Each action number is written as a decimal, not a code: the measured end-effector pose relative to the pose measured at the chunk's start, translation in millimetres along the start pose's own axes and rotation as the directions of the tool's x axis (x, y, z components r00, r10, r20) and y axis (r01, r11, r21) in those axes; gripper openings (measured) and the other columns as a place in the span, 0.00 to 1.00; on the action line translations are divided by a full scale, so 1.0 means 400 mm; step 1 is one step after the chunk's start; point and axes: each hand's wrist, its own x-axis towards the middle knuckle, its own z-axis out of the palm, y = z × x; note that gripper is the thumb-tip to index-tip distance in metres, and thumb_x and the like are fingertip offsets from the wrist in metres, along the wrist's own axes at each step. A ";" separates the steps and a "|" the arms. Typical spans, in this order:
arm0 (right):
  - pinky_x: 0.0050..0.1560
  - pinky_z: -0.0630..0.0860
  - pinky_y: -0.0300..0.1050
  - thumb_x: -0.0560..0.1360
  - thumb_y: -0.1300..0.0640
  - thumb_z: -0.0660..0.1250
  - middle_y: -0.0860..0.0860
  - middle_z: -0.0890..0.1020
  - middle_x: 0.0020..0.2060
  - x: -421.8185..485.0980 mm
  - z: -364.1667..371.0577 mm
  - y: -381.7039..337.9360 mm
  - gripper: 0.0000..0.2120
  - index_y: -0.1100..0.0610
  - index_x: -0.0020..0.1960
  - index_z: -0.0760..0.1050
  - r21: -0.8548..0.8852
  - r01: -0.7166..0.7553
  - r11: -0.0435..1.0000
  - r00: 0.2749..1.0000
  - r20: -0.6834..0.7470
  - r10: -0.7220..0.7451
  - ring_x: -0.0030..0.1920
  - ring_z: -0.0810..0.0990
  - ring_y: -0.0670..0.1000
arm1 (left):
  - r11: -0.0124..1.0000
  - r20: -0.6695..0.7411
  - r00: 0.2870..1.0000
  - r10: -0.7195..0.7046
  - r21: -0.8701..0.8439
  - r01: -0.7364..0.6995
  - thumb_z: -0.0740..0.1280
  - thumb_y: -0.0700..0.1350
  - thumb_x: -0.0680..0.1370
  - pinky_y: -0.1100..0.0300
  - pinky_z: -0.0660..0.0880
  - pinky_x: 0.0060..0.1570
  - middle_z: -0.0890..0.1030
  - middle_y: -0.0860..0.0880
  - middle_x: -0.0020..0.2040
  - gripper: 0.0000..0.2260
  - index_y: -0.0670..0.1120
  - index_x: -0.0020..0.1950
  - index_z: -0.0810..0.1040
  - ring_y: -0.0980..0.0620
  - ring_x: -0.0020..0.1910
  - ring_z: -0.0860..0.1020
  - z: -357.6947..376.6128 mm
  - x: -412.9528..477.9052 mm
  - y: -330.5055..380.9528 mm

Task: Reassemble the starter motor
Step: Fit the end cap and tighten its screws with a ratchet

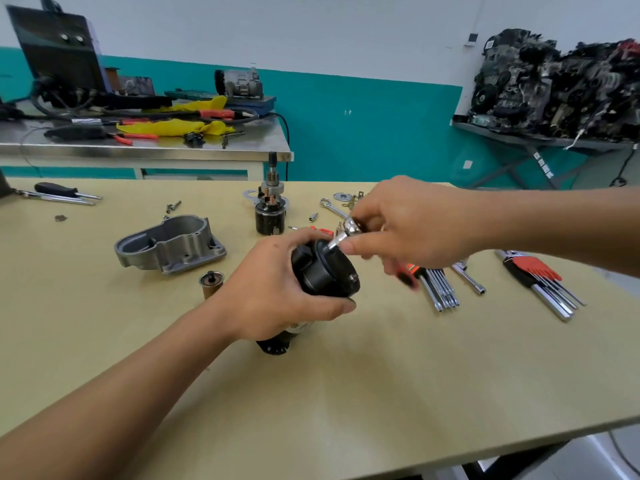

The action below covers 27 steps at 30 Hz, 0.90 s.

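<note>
Head view. 1 black motor body [325, 271], tilted, base on the table [381, 375]: left hand [277, 289] wrapped round it, likely bracing against twist. 1 chrome socket driver [353, 228] on its end cap: right hand [408, 223] pinches the head. Aluminium housing [173, 244] and solenoid [270, 216] stand apart, unfitted.

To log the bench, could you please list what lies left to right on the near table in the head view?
Black-handled screwdriver, aluminium housing, black motor body, red hex key set.
</note>
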 end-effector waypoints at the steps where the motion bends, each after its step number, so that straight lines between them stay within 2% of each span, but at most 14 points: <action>1: 0.34 0.75 0.35 0.80 0.45 0.65 0.47 0.83 0.32 -0.001 -0.008 0.013 0.14 0.55 0.46 0.78 -0.147 0.116 0.982 0.992 -0.032 -0.122 0.32 0.80 0.43 | 1.000 0.014 1.000 -0.002 -0.005 0.002 0.84 0.47 0.64 0.63 0.80 0.51 0.83 0.56 0.49 0.28 0.54 0.60 0.78 0.57 0.50 0.83 -0.002 0.001 0.001; 4: 0.48 0.76 0.55 0.81 0.46 0.62 0.51 0.82 0.49 0.003 -0.023 0.040 0.15 0.54 0.61 0.76 -0.516 0.381 0.767 0.903 0.031 -0.428 0.50 0.79 0.54 | 1.000 0.060 0.998 0.004 -0.006 -0.004 0.84 0.46 0.64 0.64 0.79 0.52 0.83 0.56 0.50 0.27 0.54 0.59 0.78 0.57 0.51 0.82 -0.005 0.003 0.007; 5: 0.49 0.77 0.56 0.81 0.47 0.62 0.53 0.82 0.53 0.006 -0.023 0.052 0.16 0.56 0.63 0.76 -0.575 0.434 0.694 0.868 0.060 -0.493 0.53 0.79 0.56 | 1.000 0.068 0.998 0.013 0.000 -0.013 0.84 0.45 0.64 0.62 0.79 0.52 0.83 0.55 0.50 0.27 0.53 0.59 0.78 0.56 0.51 0.82 -0.004 0.002 0.008; 7: 0.46 0.77 0.50 0.80 0.45 0.62 0.51 0.83 0.49 0.005 -0.021 0.061 0.16 0.54 0.61 0.77 -0.537 0.444 0.717 0.862 0.038 -0.506 0.50 0.80 0.55 | 0.999 0.072 0.997 0.031 0.014 -0.032 0.84 0.45 0.64 0.60 0.80 0.52 0.83 0.53 0.50 0.26 0.52 0.59 0.79 0.54 0.51 0.82 -0.003 0.002 0.008; 9: 0.38 0.72 0.36 0.78 0.39 0.61 0.46 0.83 0.38 -0.006 -0.013 0.055 0.14 0.47 0.50 0.77 -0.343 0.302 0.889 0.943 -0.027 -0.331 0.40 0.80 0.49 | 0.999 0.064 0.997 0.042 0.028 -0.044 0.84 0.46 0.64 0.58 0.79 0.52 0.83 0.53 0.51 0.26 0.52 0.59 0.79 0.54 0.51 0.82 -0.001 0.001 0.008; 11: 0.31 0.72 0.33 0.78 0.38 0.61 0.44 0.83 0.30 -0.011 0.010 0.045 0.17 0.49 0.42 0.77 -0.061 0.128 0.990 0.991 -0.024 -0.130 0.31 0.81 0.45 | 0.998 0.048 0.997 0.053 0.033 -0.055 0.83 0.46 0.65 0.58 0.79 0.51 0.83 0.53 0.51 0.26 0.53 0.60 0.79 0.54 0.52 0.81 0.002 -0.002 0.005; 14: 0.25 0.71 0.33 0.80 0.39 0.59 0.49 0.85 0.31 -0.010 0.048 0.024 0.25 0.60 0.43 0.78 0.332 -0.108 0.937 0.994 0.009 0.111 0.23 0.78 0.47 | 0.995 -0.003 0.997 0.078 0.058 -0.077 0.83 0.48 0.64 0.63 0.80 0.50 0.82 0.57 0.50 0.28 0.56 0.61 0.77 0.58 0.52 0.81 0.009 -0.008 0.004; 18: 0.23 0.72 0.36 0.79 0.40 0.62 0.55 0.85 0.31 0.008 0.043 0.008 0.25 0.64 0.46 0.79 0.424 -0.245 0.872 0.969 0.087 0.230 0.23 0.79 0.49 | 0.998 -0.044 0.998 0.047 0.054 -0.044 0.83 0.50 0.64 0.64 0.80 0.48 0.83 0.57 0.49 0.28 0.56 0.60 0.77 0.59 0.49 0.82 0.015 -0.008 -0.001; 20: 0.26 0.75 0.39 0.80 0.42 0.63 0.51 0.84 0.30 0.005 0.033 0.015 0.20 0.59 0.44 0.78 0.269 -0.094 0.959 0.995 0.008 0.095 0.27 0.82 0.47 | 1.000 -0.028 0.999 0.027 0.010 -0.027 0.83 0.49 0.63 0.65 0.79 0.49 0.83 0.56 0.49 0.28 0.55 0.60 0.78 0.58 0.49 0.82 0.003 -0.004 -0.004; 21: 0.30 0.75 0.41 0.80 0.42 0.63 0.49 0.83 0.31 0.003 0.027 0.025 0.18 0.57 0.45 0.77 0.077 0.063 0.995 0.996 -0.071 -0.058 0.30 0.82 0.45 | 0.999 -0.004 1.000 0.027 -0.020 -0.027 0.83 0.47 0.63 0.66 0.79 0.49 0.84 0.55 0.49 0.27 0.54 0.60 0.79 0.57 0.50 0.83 -0.006 -0.002 -0.006; 22: 0.34 0.74 0.42 0.80 0.43 0.63 0.48 0.83 0.34 0.006 0.019 0.036 0.16 0.56 0.48 0.77 -0.156 0.242 0.958 0.958 -0.121 -0.262 0.35 0.81 0.45 | 0.998 0.031 0.999 0.032 -0.047 -0.030 0.83 0.46 0.63 0.66 0.78 0.51 0.84 0.54 0.50 0.27 0.53 0.60 0.79 0.56 0.51 0.83 -0.015 0.000 -0.005; 24: 0.42 0.75 0.47 0.81 0.47 0.63 0.52 0.82 0.48 0.016 0.002 0.059 0.15 0.58 0.57 0.77 -0.475 0.494 0.728 0.809 -0.057 -0.585 0.46 0.80 0.54 | 0.997 0.106 0.994 0.034 -0.077 -0.026 0.83 0.43 0.64 0.65 0.78 0.54 0.84 0.50 0.51 0.26 0.50 0.59 0.80 0.53 0.52 0.83 -0.026 0.004 -0.001; 25: 0.42 0.77 0.50 0.81 0.50 0.64 0.55 0.82 0.51 0.024 -0.004 0.072 0.15 0.61 0.60 0.76 -0.546 0.549 0.633 0.746 -0.020 -0.665 0.48 0.80 0.58 | 0.996 0.132 0.991 0.035 -0.085 -0.024 0.83 0.42 0.64 0.63 0.78 0.55 0.84 0.49 0.51 0.26 0.49 0.59 0.80 0.52 0.52 0.83 -0.029 0.007 0.000; 27: 0.36 0.79 0.54 0.80 0.51 0.66 0.58 0.82 0.48 0.035 0.001 0.079 0.17 0.65 0.58 0.77 -0.593 0.562 0.577 0.693 -0.044 -0.720 0.43 0.80 0.60 | 0.994 0.161 0.986 0.041 -0.103 -0.024 0.83 0.40 0.64 0.62 0.78 0.54 0.84 0.46 0.51 0.25 0.48 0.59 0.80 0.51 0.51 0.83 -0.032 0.013 -0.002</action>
